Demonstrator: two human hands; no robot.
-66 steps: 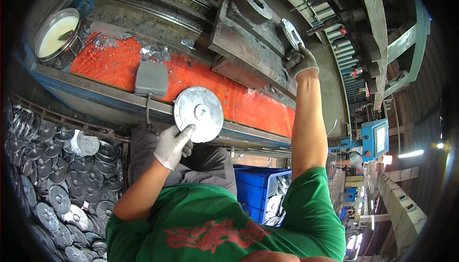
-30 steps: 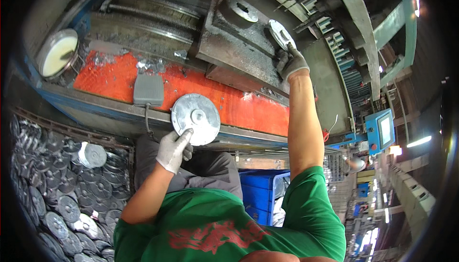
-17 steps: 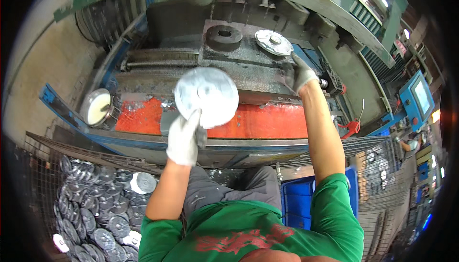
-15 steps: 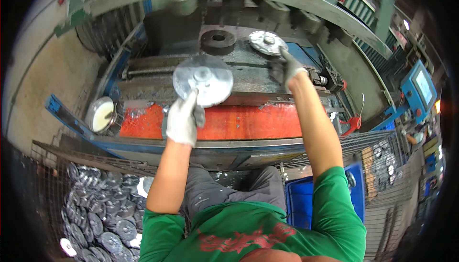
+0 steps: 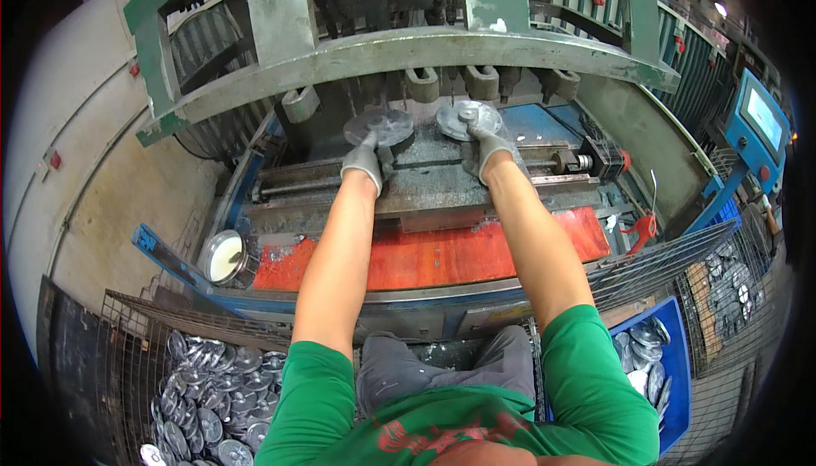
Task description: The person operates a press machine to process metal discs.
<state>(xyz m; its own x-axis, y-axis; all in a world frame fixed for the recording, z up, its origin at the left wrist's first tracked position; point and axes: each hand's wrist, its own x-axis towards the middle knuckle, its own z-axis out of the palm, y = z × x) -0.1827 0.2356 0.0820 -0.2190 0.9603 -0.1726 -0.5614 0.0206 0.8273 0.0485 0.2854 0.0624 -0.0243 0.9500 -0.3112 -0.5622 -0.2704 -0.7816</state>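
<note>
Left hand: the left hand (image 5: 367,160), in a pale grey glove, pinches the near edge of a flat, round, grey metal disc (image 5: 393,128), thumb on top.
Left disc: it is at the back of the grey metal table (image 5: 433,184); I cannot tell if it lies flat on what is under it.
Right hand: the right hand (image 5: 490,153), in a glove too, has its thumb on the near edge of a round, shiny silver metal disc (image 5: 457,126) with a raised middle. Its fingers are lower down, and I cannot tell if they grip.
Right disc: it is near the left disc, with a gap between them.
Above the discs: a big green and grey metal frame (image 5: 408,51) goes across.
In front of the table: a long red board (image 5: 408,260).
Left of the board: a round metal pot (image 5: 242,264) with pale stuff inside.
Far right: a blue box with a screen (image 5: 745,139).
Down left: lots of grey round discs (image 5: 217,398) in a heap.
Down right: a blue plastic bin (image 5: 682,415) with more discs inside.
</note>
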